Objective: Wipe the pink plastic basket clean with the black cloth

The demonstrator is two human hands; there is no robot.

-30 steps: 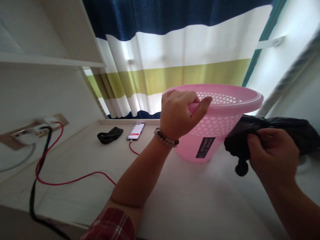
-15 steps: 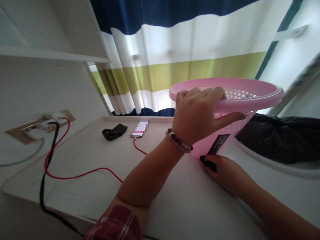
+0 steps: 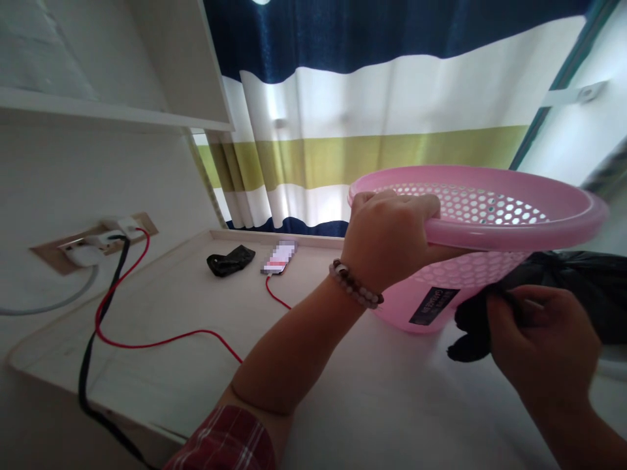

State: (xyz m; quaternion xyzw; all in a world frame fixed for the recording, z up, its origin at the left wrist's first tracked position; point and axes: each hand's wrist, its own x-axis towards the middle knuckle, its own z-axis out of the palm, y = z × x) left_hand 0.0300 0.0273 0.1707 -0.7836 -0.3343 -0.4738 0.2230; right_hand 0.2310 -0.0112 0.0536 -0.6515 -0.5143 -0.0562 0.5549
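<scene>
We hold a pink, perforated bin mouth up over the white tabletop; beside it, we pinch a crumpled black wad, perhaps cloth.

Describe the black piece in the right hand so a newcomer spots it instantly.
Find the pink bin on the white table. In view, right of its dark label, the right hand pinches a crumpled black piece. Unlike the black bag beyond and the black bundle near the phone, it is held.
</scene>
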